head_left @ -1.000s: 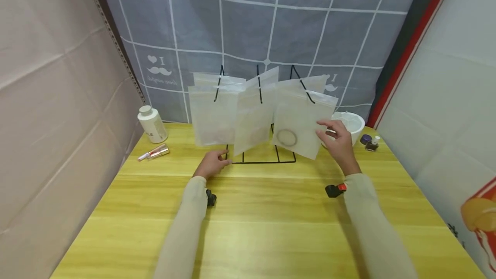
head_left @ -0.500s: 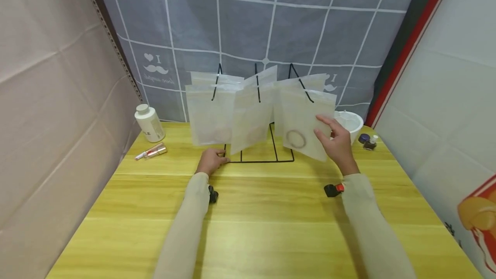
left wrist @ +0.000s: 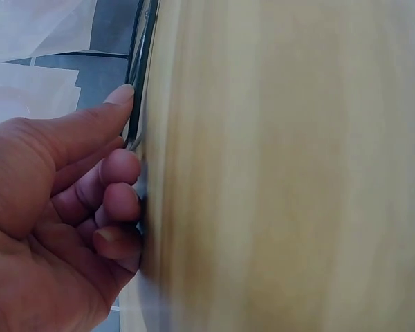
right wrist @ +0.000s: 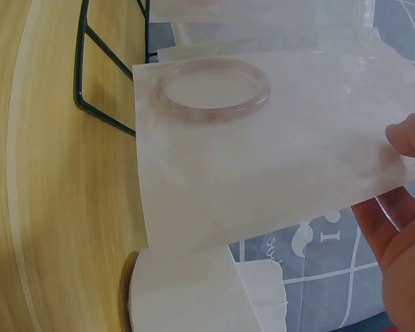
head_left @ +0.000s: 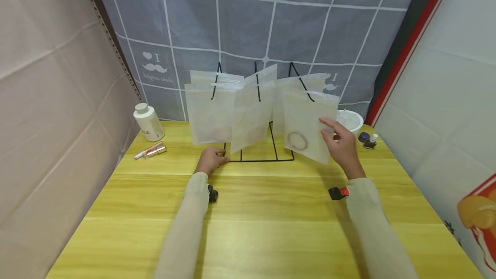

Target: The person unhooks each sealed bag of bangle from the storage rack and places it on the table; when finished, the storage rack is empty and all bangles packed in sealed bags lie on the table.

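A black wire display rack stands toward the back of the table, with translucent zip bags hanging from its hooks. At its front left base corner, my left hand pinches the wire rod between thumb and fingers. My right hand pinches the right edge of the front right zip bag, thumb in front and fingers behind. Inside that bag, near its bottom, lies a pale pinkish bangle. Other bags, the left front one and the middle one, hang beside it.
A white bottle and lipstick-like tubes are at the back left. Behind my right hand stands a white tub, with a small dark bottle and a dark blue lid-like object farther right.
The front right bag has swung to the right, and the bangle in it has shifted with it. My right hand has moved slightly right; my left hand stays at the rack's corner.
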`<action>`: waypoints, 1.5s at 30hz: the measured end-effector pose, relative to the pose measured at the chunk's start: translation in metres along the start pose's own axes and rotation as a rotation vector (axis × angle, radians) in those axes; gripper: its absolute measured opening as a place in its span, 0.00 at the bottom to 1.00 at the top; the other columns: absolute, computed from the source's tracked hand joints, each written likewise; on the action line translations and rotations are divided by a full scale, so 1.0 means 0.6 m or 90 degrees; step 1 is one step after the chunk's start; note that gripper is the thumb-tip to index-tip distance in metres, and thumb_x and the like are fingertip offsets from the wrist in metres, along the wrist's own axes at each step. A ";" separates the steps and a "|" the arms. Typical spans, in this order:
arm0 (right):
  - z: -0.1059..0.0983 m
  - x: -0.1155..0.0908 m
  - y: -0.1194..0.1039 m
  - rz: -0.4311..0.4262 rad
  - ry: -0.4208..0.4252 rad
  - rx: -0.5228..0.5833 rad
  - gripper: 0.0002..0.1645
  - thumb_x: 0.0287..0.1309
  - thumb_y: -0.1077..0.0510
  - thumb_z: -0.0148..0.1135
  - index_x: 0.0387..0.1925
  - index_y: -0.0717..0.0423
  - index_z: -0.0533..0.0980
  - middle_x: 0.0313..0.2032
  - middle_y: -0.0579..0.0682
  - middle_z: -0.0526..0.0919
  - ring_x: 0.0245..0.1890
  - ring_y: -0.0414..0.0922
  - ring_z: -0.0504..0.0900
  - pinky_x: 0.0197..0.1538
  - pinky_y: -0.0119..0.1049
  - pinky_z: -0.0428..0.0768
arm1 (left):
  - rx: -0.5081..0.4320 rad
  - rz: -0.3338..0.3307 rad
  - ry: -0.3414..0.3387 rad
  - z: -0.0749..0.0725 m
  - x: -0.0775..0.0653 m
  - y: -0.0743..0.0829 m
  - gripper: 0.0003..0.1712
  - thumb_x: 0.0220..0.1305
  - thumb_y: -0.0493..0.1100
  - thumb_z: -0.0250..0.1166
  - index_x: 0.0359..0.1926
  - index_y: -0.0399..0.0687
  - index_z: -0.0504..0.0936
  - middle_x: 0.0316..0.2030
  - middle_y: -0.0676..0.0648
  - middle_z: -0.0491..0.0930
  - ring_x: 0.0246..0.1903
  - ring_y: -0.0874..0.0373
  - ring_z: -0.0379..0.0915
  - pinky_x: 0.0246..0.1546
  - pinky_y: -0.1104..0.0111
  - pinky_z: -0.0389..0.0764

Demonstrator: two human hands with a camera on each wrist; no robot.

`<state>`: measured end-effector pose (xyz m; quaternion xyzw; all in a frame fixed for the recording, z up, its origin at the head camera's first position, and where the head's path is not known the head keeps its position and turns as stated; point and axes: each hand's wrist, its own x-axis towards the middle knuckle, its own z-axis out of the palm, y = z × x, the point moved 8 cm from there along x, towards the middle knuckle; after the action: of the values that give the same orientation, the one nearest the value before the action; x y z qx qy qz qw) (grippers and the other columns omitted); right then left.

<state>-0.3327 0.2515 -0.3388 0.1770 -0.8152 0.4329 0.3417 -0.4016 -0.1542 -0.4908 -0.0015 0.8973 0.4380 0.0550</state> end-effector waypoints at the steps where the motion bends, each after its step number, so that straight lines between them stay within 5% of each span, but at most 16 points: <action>1: -0.003 -0.002 -0.001 0.000 0.001 -0.007 0.21 0.64 0.68 0.65 0.58 0.58 0.82 0.56 0.58 0.84 0.46 0.26 0.75 0.37 0.18 0.70 | 0.000 0.000 0.002 0.000 0.000 0.000 0.25 0.63 0.43 0.73 0.60 0.44 0.83 0.52 0.41 0.85 0.12 0.63 0.64 0.18 0.70 0.68; 4: -0.011 -0.009 -0.007 -0.001 0.000 -0.014 0.21 0.63 0.69 0.65 0.57 0.58 0.82 0.55 0.59 0.84 0.45 0.26 0.75 0.37 0.18 0.69 | -0.002 0.002 0.003 0.000 -0.001 0.001 0.25 0.63 0.42 0.73 0.60 0.43 0.83 0.56 0.40 0.83 0.13 0.63 0.64 0.19 0.70 0.69; 10: -0.027 -0.021 -0.030 -0.037 -0.011 -0.035 0.22 0.59 0.71 0.67 0.56 0.59 0.83 0.52 0.61 0.85 0.44 0.26 0.75 0.35 0.18 0.69 | -0.004 -0.011 -0.007 0.001 -0.005 0.001 0.25 0.63 0.43 0.73 0.61 0.42 0.83 0.41 0.37 0.87 0.13 0.61 0.67 0.18 0.69 0.69; 16: -0.047 -0.027 -0.059 -0.081 -0.023 -0.055 0.25 0.55 0.74 0.69 0.55 0.60 0.83 0.50 0.61 0.86 0.39 0.26 0.75 0.36 0.17 0.70 | 0.008 -0.004 -0.003 -0.003 -0.006 0.006 0.26 0.62 0.43 0.73 0.60 0.41 0.83 0.58 0.39 0.82 0.17 0.59 0.72 0.20 0.69 0.71; 23: -0.077 -0.033 -0.096 -0.116 -0.014 -0.127 0.26 0.50 0.76 0.72 0.53 0.60 0.84 0.47 0.59 0.88 0.33 0.28 0.73 0.36 0.18 0.69 | 0.005 0.007 -0.010 -0.003 -0.011 0.009 0.26 0.63 0.43 0.73 0.61 0.40 0.82 0.61 0.37 0.79 0.20 0.58 0.75 0.22 0.69 0.73; 31: -0.168 -0.073 -0.131 -0.152 -0.022 -0.077 0.27 0.39 0.82 0.72 0.47 0.67 0.85 0.37 0.49 0.88 0.24 0.30 0.70 0.30 0.17 0.66 | -0.019 0.006 -0.015 -0.003 -0.014 0.005 0.26 0.64 0.42 0.72 0.62 0.39 0.81 0.56 0.36 0.82 0.15 0.59 0.70 0.19 0.68 0.70; 33: -0.202 -0.093 -0.116 -0.090 -0.055 -0.054 0.27 0.44 0.82 0.71 0.49 0.69 0.83 0.39 0.42 0.87 0.26 0.29 0.75 0.31 0.14 0.70 | -0.022 0.005 -0.019 -0.001 -0.013 0.004 0.26 0.64 0.42 0.72 0.62 0.40 0.81 0.59 0.37 0.81 0.16 0.59 0.71 0.19 0.68 0.70; 37: -0.264 -0.136 -0.034 0.184 -0.177 -0.028 0.26 0.62 0.70 0.66 0.62 0.58 0.78 0.44 0.32 0.85 0.34 0.34 0.83 0.35 0.25 0.82 | -0.027 -0.005 -0.023 -0.001 -0.011 0.000 0.26 0.63 0.42 0.72 0.62 0.41 0.81 0.56 0.37 0.82 0.16 0.59 0.71 0.19 0.68 0.71; 40: -0.293 -0.169 0.052 0.352 -0.292 -0.077 0.25 0.69 0.58 0.63 0.65 0.49 0.75 0.41 0.29 0.82 0.36 0.35 0.77 0.37 0.27 0.79 | -0.036 -0.012 -0.025 -0.002 -0.009 -0.002 0.27 0.63 0.41 0.72 0.62 0.41 0.81 0.45 0.37 0.86 0.15 0.60 0.69 0.18 0.68 0.69; 43: -0.305 -0.200 0.135 0.409 -0.393 -0.128 0.25 0.69 0.52 0.64 0.64 0.51 0.76 0.43 0.23 0.78 0.39 0.30 0.71 0.39 0.29 0.73 | -0.042 -0.013 -0.031 -0.002 -0.009 0.000 0.27 0.64 0.41 0.72 0.63 0.40 0.81 0.39 0.37 0.86 0.14 0.61 0.67 0.18 0.68 0.68; 45: -0.308 -0.221 0.182 0.433 -0.441 -0.133 0.26 0.69 0.51 0.64 0.64 0.55 0.75 0.49 0.31 0.78 0.41 0.28 0.69 0.40 0.30 0.72 | -0.042 -0.014 -0.033 -0.002 -0.008 0.001 0.27 0.64 0.41 0.72 0.62 0.40 0.81 0.41 0.37 0.86 0.14 0.61 0.67 0.18 0.69 0.68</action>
<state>-0.2287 0.4647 -0.4248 -0.0007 -0.9315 0.3514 -0.0938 -0.3968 -0.1550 -0.4895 -0.0022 0.8807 0.4663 0.0828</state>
